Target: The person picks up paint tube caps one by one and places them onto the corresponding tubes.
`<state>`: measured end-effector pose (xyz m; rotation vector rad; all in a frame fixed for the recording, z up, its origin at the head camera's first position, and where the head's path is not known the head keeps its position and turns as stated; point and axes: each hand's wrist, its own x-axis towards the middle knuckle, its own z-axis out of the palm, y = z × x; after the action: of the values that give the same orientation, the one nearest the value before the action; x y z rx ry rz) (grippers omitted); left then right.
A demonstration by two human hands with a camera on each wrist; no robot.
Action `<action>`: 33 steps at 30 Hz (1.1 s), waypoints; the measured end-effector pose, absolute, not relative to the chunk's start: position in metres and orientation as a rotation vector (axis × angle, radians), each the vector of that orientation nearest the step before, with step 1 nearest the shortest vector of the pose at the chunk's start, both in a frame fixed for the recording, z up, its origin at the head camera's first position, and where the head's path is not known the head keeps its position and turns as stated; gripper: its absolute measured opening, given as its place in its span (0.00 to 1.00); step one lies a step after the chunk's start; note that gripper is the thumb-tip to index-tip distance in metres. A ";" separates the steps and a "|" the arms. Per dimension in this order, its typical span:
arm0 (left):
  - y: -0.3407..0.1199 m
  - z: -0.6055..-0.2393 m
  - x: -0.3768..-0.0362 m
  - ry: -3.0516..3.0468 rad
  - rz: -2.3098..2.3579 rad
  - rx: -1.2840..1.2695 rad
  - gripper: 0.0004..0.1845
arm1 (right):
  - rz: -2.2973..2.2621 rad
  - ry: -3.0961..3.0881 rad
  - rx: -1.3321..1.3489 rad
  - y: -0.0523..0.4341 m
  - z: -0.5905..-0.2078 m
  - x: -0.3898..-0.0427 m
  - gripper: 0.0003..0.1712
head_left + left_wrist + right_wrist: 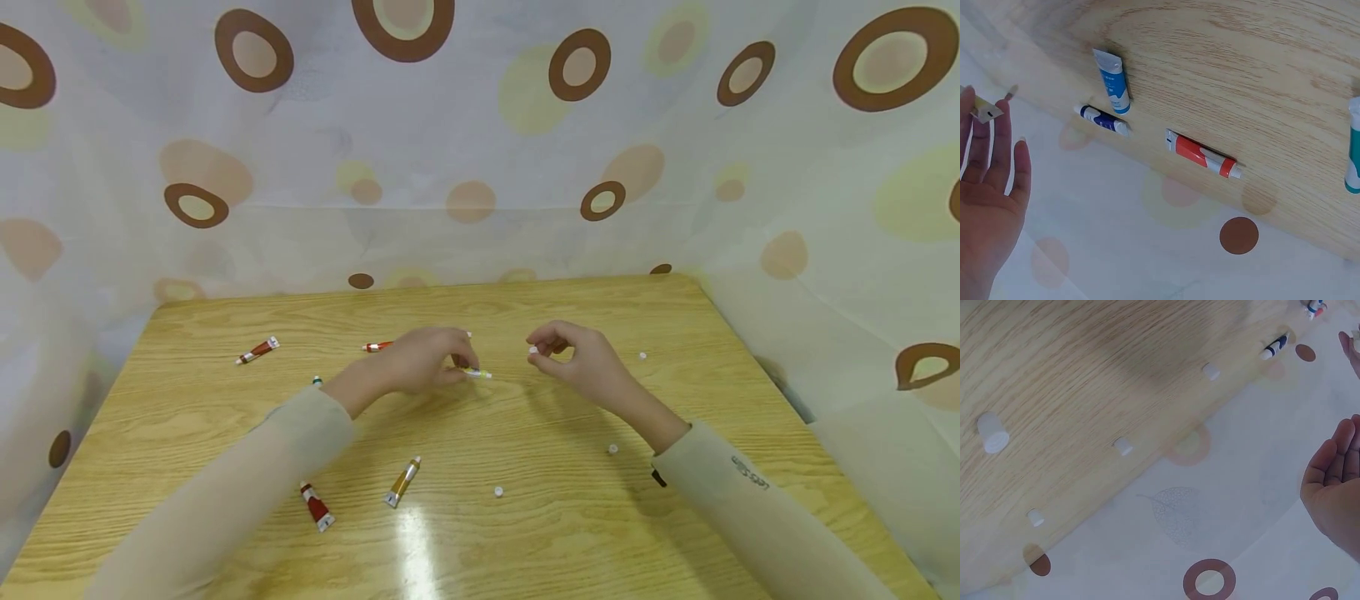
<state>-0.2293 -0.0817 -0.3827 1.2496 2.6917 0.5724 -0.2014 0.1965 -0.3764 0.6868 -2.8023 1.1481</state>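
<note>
My left hand pinches a small yellow paint tube above the middle of the table, its white nozzle end pointing right. In the left wrist view the tube's flat crimped end shows by the fingers. Across a short gap, my right hand holds a small white cap between thumb and fingertips. Beyond the left hand, an orange-red tube lies partly covered in the head view. The left wrist view also shows a light blue tube and a dark blue tube.
Loose white caps lie on the right half of the table, including a cap at the back and a cap nearer. A brownish-red tube, a green tube, a dark red tube and an ochre tube lie leftward. Patterned sheeting surrounds the table.
</note>
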 end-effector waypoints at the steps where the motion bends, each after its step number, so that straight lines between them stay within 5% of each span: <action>1: -0.083 -0.381 -0.229 2.693 0.590 1.248 0.09 | 1.158 -2.803 0.675 0.196 -0.376 -0.201 0.09; 33: -0.097 -0.359 -0.192 2.868 0.921 1.089 0.08 | 1.134 -2.653 0.885 0.178 -0.378 -0.181 0.11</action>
<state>-0.1920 -0.0973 -0.3594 1.0885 2.8682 0.9214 -0.1810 0.1780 -0.3781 0.8850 -2.6534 1.1337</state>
